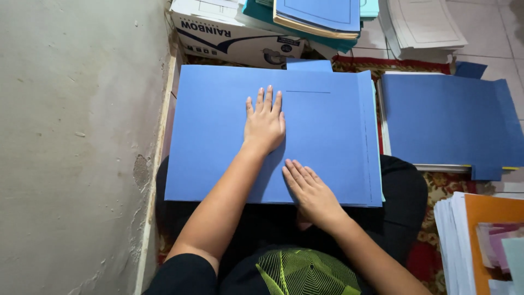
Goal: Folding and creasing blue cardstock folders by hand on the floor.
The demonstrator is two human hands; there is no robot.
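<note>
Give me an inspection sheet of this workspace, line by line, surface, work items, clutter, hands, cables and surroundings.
Surface: patterned red carpet on the floor; the sheet rests on the person's lap.
Work items: large blue card sheet, flat.
Clutter: second blue sheet to the right; cardboard box and stacked folders beyond; paper pile with orange sheet lower right.
Hands: left hand flat on the sheet, fingers spread; right hand pressing its near edge.
Cables: nothing seen.
Surroundings: bare grey wall at left; tiled floor.
</note>
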